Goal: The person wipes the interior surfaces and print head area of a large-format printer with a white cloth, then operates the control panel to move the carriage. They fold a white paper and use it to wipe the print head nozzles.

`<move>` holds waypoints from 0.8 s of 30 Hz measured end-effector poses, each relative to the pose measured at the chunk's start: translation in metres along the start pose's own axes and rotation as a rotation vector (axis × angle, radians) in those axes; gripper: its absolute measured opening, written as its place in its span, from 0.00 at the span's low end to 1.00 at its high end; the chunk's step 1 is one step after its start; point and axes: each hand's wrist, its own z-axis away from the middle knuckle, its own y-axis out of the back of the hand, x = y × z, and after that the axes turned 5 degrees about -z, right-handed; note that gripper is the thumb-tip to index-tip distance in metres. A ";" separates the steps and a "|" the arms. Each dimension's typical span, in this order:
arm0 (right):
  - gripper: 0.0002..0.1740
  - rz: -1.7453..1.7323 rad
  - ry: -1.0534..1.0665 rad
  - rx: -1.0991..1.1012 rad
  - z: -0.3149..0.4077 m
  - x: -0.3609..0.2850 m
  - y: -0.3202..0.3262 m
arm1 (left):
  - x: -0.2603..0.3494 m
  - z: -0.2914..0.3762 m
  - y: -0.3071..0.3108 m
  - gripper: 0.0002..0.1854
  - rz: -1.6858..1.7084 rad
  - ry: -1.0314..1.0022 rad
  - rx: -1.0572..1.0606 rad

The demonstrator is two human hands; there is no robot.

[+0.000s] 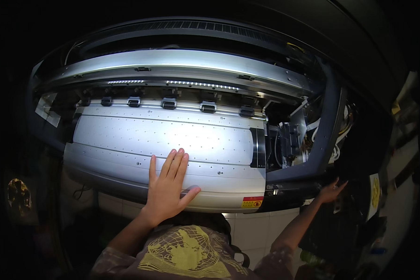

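Observation:
My left hand [169, 185] rests palm down, fingers spread, on the perforated metal platen [126, 134] of a wide-format printer. Its fingertips reach across a seam in the plate, and the thumb points right over the rounded front apron. Off to the right, my right hand [331, 191] is beside the dark end housing [294, 194], with finger and thumb apart and nothing visible in it. Dim light hides whether it touches the housing. A red and yellow warning label [252, 202] sits on the apron's right corner.
Several pinch rollers [169, 103] line the platen's back edge, below a metal rail [182, 60]. A cable chain [203, 26] runs behind. At right are an open bay with a black mechanism [289, 140] and loose white cables [336, 152]. A lit fan [19, 196] stands at far left.

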 end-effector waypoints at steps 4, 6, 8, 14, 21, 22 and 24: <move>0.39 -0.049 0.027 0.011 0.002 -0.002 0.002 | 0.001 0.001 0.002 0.47 -0.015 0.010 -0.049; 0.39 -0.063 0.019 -0.004 0.003 -0.004 0.003 | 0.002 0.002 0.003 0.47 -0.028 0.012 -0.054; 0.39 -0.044 0.027 0.012 0.004 -0.007 0.004 | 0.002 0.004 0.003 0.47 -0.030 0.009 -0.062; 0.39 -0.054 -0.038 -0.010 0.008 -0.015 0.008 | 0.004 0.013 0.007 0.47 -0.009 -0.006 -0.111; 0.38 -0.086 0.016 0.022 0.008 -0.013 0.007 | 0.015 0.005 0.017 0.46 0.114 -0.025 -0.160; 0.38 -0.091 0.024 0.027 0.008 -0.013 0.006 | 0.018 0.000 0.016 0.46 0.120 -0.052 -0.170; 0.38 -0.081 -0.004 0.011 0.007 -0.013 0.006 | 0.024 -0.016 0.010 0.45 0.124 -0.129 -0.139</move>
